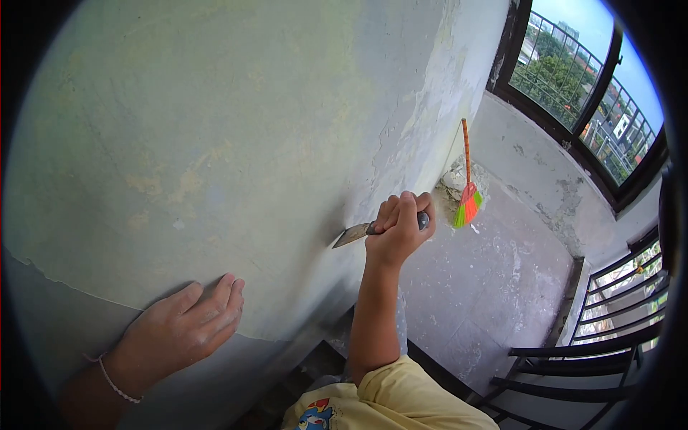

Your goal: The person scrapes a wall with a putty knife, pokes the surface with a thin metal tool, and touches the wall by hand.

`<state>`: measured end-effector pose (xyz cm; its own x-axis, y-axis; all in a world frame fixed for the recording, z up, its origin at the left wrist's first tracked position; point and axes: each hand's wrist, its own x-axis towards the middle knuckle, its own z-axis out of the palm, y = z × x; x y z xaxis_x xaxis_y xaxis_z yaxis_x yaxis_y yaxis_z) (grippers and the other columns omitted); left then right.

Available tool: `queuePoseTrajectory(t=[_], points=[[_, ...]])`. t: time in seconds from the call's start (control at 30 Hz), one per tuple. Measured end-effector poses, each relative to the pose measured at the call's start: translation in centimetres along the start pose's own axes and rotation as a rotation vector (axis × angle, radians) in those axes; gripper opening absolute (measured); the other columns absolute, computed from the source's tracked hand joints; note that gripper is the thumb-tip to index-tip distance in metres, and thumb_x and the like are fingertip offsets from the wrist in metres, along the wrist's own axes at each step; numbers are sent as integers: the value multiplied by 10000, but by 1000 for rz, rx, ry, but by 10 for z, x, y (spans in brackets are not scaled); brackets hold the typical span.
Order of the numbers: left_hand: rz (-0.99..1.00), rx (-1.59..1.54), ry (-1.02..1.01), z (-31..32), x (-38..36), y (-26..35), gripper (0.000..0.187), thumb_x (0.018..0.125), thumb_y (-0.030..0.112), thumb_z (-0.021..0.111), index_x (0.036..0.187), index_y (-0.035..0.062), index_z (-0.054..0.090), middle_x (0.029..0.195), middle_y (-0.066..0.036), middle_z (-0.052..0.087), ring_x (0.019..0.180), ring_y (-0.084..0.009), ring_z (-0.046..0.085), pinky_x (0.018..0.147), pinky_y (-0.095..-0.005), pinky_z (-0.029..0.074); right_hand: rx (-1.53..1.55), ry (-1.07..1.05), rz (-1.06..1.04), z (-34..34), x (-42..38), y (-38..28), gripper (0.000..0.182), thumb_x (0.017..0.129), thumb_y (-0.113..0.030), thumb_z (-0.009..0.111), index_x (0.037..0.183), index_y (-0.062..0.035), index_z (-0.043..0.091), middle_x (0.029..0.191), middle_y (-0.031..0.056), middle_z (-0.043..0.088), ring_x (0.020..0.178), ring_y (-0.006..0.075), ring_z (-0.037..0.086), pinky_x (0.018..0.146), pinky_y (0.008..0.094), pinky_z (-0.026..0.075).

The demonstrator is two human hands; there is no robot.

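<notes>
1. From here, the right hand (403,223) covers most of the handle of the scraper (352,236).
2. The palm of the left hand (190,321) faces the wall (215,143), out of my sight.
3. The shirt (423,398) runs off the bottom edge, cutting its cartoon print (314,416) short.
4. The top of the window (576,134) is cut off; distant buildings (567,31) are too small to make out.
5. The broom (468,204) hides part of the rubble (453,178).
</notes>
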<state>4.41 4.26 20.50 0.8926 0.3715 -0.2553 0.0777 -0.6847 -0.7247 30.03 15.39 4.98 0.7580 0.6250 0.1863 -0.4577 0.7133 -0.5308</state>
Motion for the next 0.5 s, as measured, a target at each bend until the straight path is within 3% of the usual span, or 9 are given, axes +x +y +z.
queuePoseTrajectory(t=[0.2, 0.33, 0.5], points=[[23, -26, -18, 3, -1, 1, 198, 923, 169, 603, 1085, 109, 700, 1253, -31, 670, 1236, -176, 572, 911, -310, 474, 210, 15, -105, -4, -6, -34, 373, 919, -16, 501, 651, -168, 291, 433, -34, 282, 335, 69, 241, 339, 248, 219], [-14, -35, 11, 3, 1, 0, 198, 919, 164, 608, 1086, 112, 701, 1248, -29, 669, 1234, -171, 571, 912, -315, 480, 228, 44, -34, -19, 12, -30, 378, 922, -21, 517, 654, -170, 295, 427, -31, 283, 334, 72, 237, 342, 254, 230], [-48, -49, 8, 5, 1, 4, 194, 922, 135, 588, 1077, 128, 704, 1267, -13, 667, 1261, -156, 561, 934, -293, 453, 276, -238, 126, -12, 2, -44, 388, 922, -50, 564, 651, -162, 309, 446, -17, 333, 340, 87, 259, 348, 264, 233]])
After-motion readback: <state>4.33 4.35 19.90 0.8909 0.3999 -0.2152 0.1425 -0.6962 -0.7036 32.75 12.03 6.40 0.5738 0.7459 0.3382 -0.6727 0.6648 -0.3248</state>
